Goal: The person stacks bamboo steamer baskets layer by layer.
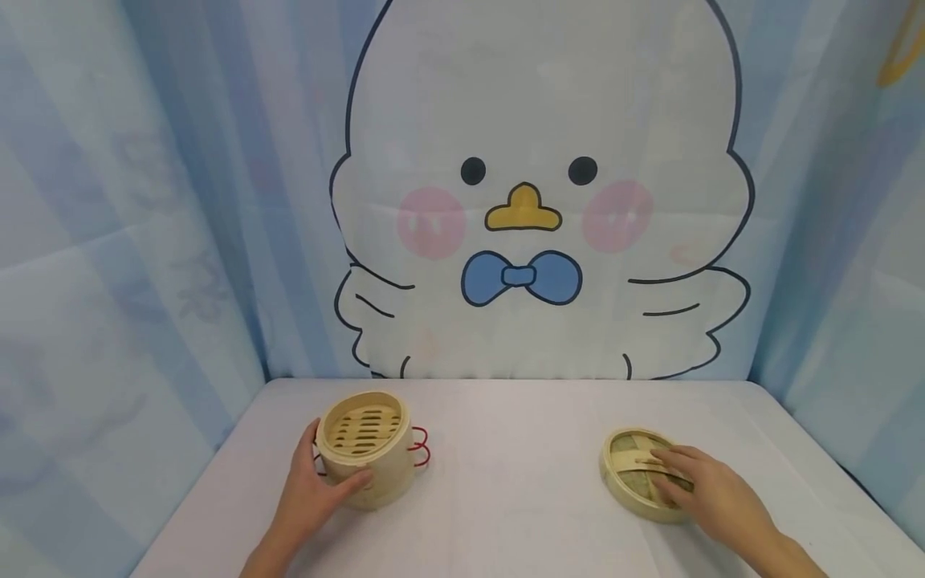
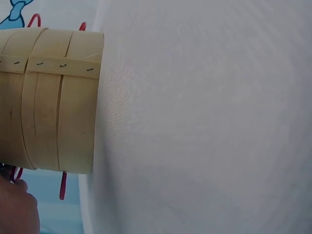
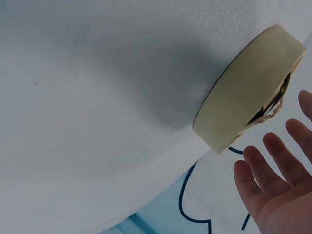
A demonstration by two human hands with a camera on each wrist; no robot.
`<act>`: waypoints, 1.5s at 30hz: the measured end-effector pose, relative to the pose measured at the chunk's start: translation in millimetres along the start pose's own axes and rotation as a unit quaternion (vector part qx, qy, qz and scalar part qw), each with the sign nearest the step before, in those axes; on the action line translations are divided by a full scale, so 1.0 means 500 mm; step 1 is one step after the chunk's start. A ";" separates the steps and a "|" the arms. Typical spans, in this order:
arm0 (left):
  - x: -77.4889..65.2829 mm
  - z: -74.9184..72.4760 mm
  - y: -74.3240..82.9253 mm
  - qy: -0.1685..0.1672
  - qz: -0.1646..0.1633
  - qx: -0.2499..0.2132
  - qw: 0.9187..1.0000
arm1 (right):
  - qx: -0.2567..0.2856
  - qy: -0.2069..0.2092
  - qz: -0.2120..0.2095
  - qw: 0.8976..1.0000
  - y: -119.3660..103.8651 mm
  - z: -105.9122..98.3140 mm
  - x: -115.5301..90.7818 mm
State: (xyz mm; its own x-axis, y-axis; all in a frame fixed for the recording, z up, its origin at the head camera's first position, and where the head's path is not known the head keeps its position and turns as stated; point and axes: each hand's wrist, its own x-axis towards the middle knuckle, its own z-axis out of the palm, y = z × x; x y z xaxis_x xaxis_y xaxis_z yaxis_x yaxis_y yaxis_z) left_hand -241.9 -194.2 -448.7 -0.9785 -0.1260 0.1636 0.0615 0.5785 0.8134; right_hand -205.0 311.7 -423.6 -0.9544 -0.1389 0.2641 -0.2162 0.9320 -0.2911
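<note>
1. At the lower left of the head view, the stack of steamer baskets (image 1: 392,472) appears to stand on the white table (image 1: 506,466); my left hand (image 1: 307,486) grips it — thumb across the front, fingers round the left side.
2. At the lower right, the round lid (image 1: 630,483) lies well apart from the stack. My right hand (image 1: 711,498) is over its near right part, fingers toward the handle strip (image 1: 632,459).
3. I judge this as steadying the stack while either reaching for the lid or letting it go; I cannot tell which. Taking it would call for a light pinch on that strip.
4. In the right wrist view, that hand's fingers fan out loosely at lower right — whether they touch the lid, I cannot tell.
5. Both forearms enter from the bottom of the head view, slanting inward.
</note>
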 end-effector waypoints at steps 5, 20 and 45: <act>-0.001 0.002 -0.002 -0.002 0.007 0.003 1.000 | -0.001 -0.001 0.005 1.000 0.016 0.014 0.009; 0.001 -0.001 0.003 -0.003 0.008 0.001 1.000 | 0.014 0.044 -0.008 0.999 0.036 0.042 0.017; 0.002 -0.006 -0.005 -0.008 0.004 0.001 1.000 | 0.032 0.108 -0.040 0.993 0.042 0.060 0.027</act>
State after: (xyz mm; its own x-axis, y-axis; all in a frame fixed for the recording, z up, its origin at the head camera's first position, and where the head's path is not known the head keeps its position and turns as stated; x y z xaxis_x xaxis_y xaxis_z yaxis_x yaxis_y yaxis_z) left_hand -242.4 -198.1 -449.2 -0.9811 -0.1080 0.1603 0.0685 0.5812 0.8109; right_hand -228.8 319.5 -453.7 -0.8687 -0.1307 0.4779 -0.3091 0.8968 -0.3166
